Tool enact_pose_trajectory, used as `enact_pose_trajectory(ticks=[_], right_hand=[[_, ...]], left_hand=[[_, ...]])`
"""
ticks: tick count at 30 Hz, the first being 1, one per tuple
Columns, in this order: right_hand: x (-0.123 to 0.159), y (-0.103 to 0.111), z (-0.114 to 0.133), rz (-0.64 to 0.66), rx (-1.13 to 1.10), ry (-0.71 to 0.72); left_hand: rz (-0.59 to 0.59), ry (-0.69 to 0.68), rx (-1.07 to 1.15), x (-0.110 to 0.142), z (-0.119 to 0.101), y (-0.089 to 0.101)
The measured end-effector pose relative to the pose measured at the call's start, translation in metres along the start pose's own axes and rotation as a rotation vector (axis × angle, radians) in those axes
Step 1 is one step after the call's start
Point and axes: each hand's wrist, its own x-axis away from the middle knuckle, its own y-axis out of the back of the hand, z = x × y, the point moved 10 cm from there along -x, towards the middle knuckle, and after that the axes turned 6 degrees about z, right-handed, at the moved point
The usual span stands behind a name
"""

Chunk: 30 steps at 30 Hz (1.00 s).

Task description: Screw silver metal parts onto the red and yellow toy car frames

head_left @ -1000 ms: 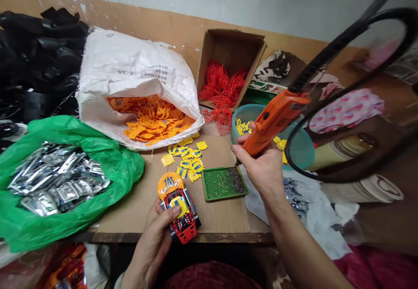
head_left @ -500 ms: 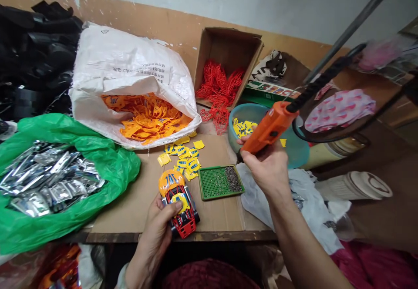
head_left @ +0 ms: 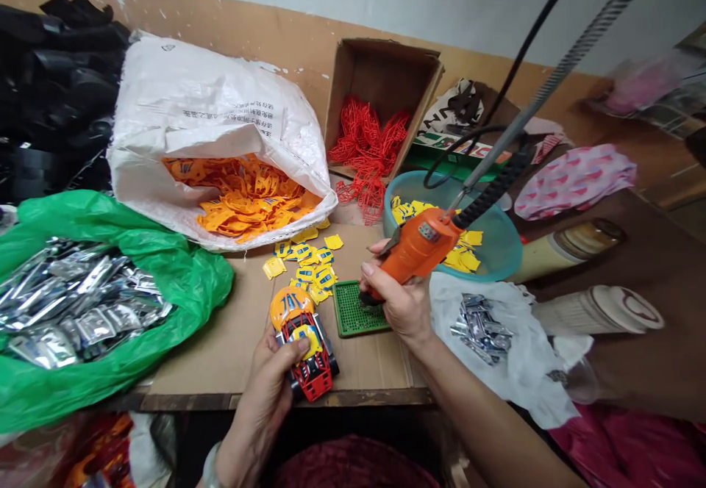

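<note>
A toy car [head_left: 316,381] with an orange hood, red frame and black wheels is gripped in my left hand [head_left: 269,372] at the table's front edge. My left thumb presses on a yellow panel [head_left: 305,341] on top of the car. My right hand [head_left: 405,308] is wrapped round an orange electric screwdriver [head_left: 422,245], its cable and a spring running up to the right. The screwdriver's lower end is over the green screw tray [head_left: 347,311]; its tip is hidden by my hand. Small screws lie in the tray, partly covered by my right hand.
Loose yellow panels [head_left: 306,271] lie behind the tray. A white sack [head_left: 220,98] holds orange parts; a green bag [head_left: 204,282] holds silvery pieces. At the back stands a cardboard box [head_left: 386,54] with red frames. A teal bowl [head_left: 504,245] and a white bag [head_left: 529,356] stand right.
My right hand has brought the screwdriver left and down, from beside the bowl to over the screw tray. My left hand keeps the toy car in nearly the same place.
</note>
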Motion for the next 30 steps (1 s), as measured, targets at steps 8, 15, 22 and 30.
enact_pose_trajectory(ticks=[8, 15, 22, 30], right_hand=[[-0.006, -0.012, -0.023, 0.056, -0.051, 0.003], [-0.008, -0.018, -0.033, 0.071, -0.106, -0.021], [-0.007, -0.021, -0.029, 0.060, -0.086, -0.054], [-0.008, -0.021, -0.029, 0.070, -0.101, -0.053]], left_hand=[[-0.069, -0.035, 0.013, 0.002, -0.004, -0.002], [-0.042, -0.042, 0.019, 0.004, -0.006, -0.010], [-0.072, -0.028, 0.009, 0.000, -0.002, -0.001], [-0.086, -0.026, 0.030, 0.000, -0.003, -0.002]])
